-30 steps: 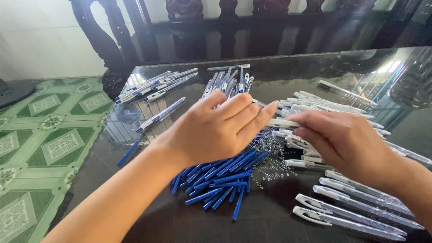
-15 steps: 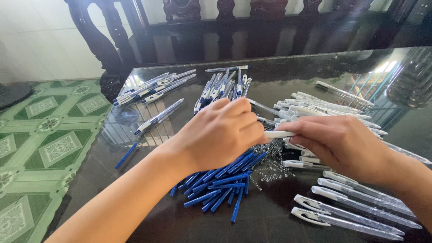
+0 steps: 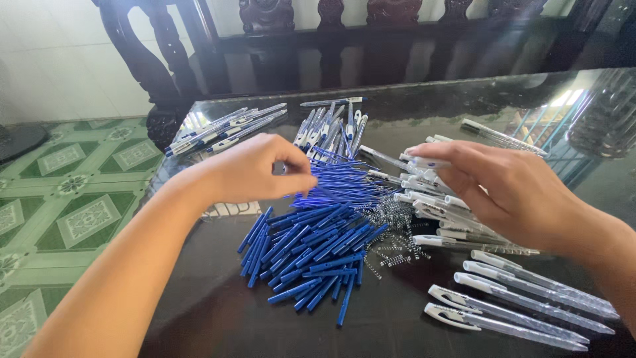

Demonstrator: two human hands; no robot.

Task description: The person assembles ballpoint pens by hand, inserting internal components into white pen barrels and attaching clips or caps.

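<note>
Head view looks down on my two bare hands over a dark glossy desk (image 3: 218, 311) strewn with pen parts. My left hand (image 3: 255, 171) hovers above the heap of thin blue plastic refill tubes (image 3: 311, 248) that lies in the middle of the desk, its knuckles toward me and its fingers (image 3: 295, 180) curled together at the tips; something small seems pinched there, but I cannot tell what. Those tubes look very light, stiff and smooth, so I judge they will roll and slide on the glassy top, and a pinch near the middle of one tube seems the safest hold. Just right of the heap lies a scatter of tiny metal springs (image 3: 397, 235), which look fiddly and easy to flick away. My right hand (image 3: 510, 192) rests palm down on the pile of clear plastic pen barrels with white tips (image 3: 430, 215), its fingers (image 3: 440, 156) stretched forward and slightly spread, touching the top barrels without closing on any. Assembled clear pens (image 3: 523, 305) lie in a row near my right wrist, and more pens (image 3: 225, 126) lie at the far left by the carved dark wooden chair (image 3: 318, 40).
</note>
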